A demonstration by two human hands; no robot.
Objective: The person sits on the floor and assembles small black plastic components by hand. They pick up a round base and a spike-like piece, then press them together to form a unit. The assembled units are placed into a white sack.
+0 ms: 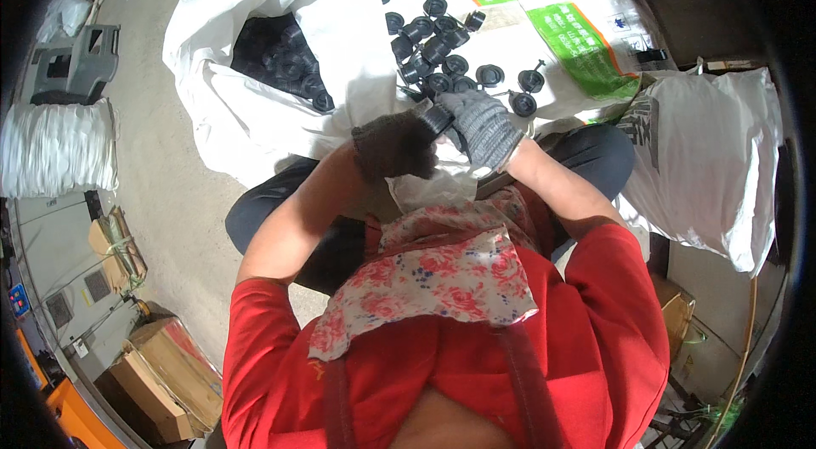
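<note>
In a dark, worn glove, my left hand [395,146] is closed round a round black plastic cap [437,118] with a ribbed rim. My right hand [486,128], in a grey knit glove, is closed and meets the left at the same piece; its fingertips are partly hidden, and I cannot tell whether it grips a second part. Just beyond my hands, a loose pile of black plastic caps [435,50] lies on a white sheet of sacking [501,33], some with thin straps. A single cap [523,104] rests right of my right hand.
To the left, an open white sack [204,41] holds many black parts [285,58]. A full white bag [710,160] stands at the right. Cardboard boxes [170,372] sit lower left, and a grey plastic crate [78,65] stands at the far left.
</note>
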